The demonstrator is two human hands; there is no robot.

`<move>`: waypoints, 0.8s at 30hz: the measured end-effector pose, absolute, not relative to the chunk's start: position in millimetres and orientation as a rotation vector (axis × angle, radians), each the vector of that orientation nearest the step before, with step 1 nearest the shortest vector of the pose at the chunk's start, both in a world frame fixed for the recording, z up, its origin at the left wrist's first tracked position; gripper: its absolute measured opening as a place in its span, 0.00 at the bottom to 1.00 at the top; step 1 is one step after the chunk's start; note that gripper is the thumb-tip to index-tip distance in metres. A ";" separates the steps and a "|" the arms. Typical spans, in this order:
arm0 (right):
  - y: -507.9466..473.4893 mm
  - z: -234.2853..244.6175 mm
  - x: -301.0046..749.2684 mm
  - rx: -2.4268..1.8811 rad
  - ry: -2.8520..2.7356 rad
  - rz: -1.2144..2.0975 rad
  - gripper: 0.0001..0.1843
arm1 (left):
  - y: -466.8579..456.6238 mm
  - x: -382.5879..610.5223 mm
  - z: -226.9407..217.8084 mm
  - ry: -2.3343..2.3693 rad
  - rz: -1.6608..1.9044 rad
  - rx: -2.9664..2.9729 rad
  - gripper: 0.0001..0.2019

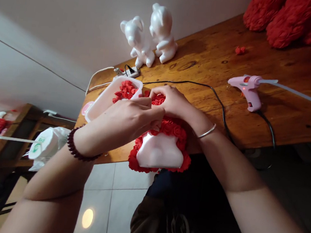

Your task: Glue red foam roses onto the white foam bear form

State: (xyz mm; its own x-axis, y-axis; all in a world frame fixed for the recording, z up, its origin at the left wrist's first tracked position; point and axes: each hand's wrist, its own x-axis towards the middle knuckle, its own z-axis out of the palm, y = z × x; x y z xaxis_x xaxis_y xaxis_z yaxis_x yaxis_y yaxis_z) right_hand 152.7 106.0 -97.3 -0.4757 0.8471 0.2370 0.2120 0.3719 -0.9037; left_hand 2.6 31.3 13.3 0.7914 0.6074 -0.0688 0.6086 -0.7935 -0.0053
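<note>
A white foam figure partly covered in small red foam roses (pixel 160 148) rests at the near edge of the wooden table (pixel 205 62), its bare white patch facing me. My left hand (pixel 124 122) is closed in a pinch against its upper side, a dark bead bracelet on that wrist. My right hand (pixel 173 101), with a thin silver bangle, curls over the top of the figure and presses on the roses. What the left fingertips pinch is hidden.
A white tub of loose red roses (pixel 110 93) sits just behind my hands. Two bare white foam bears (pixel 149 38) stand at the back. A pink glue gun (pixel 248 90) with its black cord lies to the right. Red rose-covered shapes (pixel 288 19) fill the far right corner.
</note>
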 end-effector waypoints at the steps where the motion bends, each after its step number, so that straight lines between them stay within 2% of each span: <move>1: 105.6 -97.2 152.6 -0.919 -1.912 1.105 0.15 | 30.2 3.6 12.8 1.015 -0.122 2.979 0.09; 4: 105.9 -98.0 152.1 -0.915 -1.920 1.084 0.15 | 28.6 2.5 10.7 1.036 -0.115 3.046 0.08; 6: 107.0 -98.5 151.8 -0.925 -1.906 1.085 0.15 | 28.2 -2.9 8.2 1.068 0.015 3.080 0.07; 8: 108.2 -98.4 151.5 -0.930 -1.910 1.100 0.15 | 26.1 -12.0 4.1 1.116 0.318 3.075 0.05; 11: 109.9 -97.6 150.6 -0.928 -1.930 1.111 0.14 | 17.0 -28.5 -7.5 1.051 0.757 2.955 0.14; 13: 110.6 -97.4 149.9 -0.935 -1.924 1.103 0.13 | 7.6 -38.1 -18.7 0.992 0.713 2.935 0.18; 16: 110.6 -98.3 148.9 -0.930 -1.923 1.072 0.11 | -4.7 -48.7 -35.7 1.012 0.444 2.951 0.20; 18: 110.6 -99.4 148.4 -0.909 -1.930 1.053 0.10 | -5.5 -55.0 -44.3 1.004 0.432 2.874 0.22; 22: 113.5 -103.4 147.5 -0.870 -1.930 1.063 0.12 | 21.4 -68.5 -56.2 1.054 1.048 2.309 0.25; 24: 117.8 -107.0 146.3 -0.795 -1.909 1.114 0.17 | 43.7 -71.4 -61.2 1.261 1.152 1.986 0.26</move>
